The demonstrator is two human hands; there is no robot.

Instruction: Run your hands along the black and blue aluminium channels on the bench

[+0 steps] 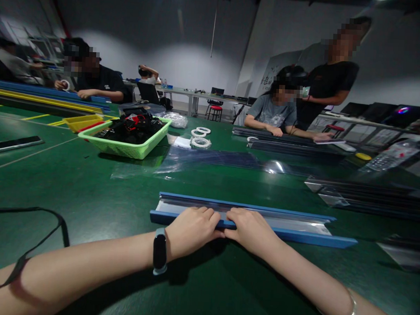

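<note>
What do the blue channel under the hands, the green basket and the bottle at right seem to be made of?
Blue channel: possibly coated aluminium, satin; straight, crisp edges and a pale silvery interior, though plastic is possible.
Green basket: likely moulded plastic, slight sheen; uniform colour, perforated wall.
Bottle: probably clear plastic, glossy; see-through with bright highlights.

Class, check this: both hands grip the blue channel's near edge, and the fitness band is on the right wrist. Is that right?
No: the fitness band is on the left wrist, as the head view shows. The left hand and right hand grip the near edge of the blue channel.
</note>
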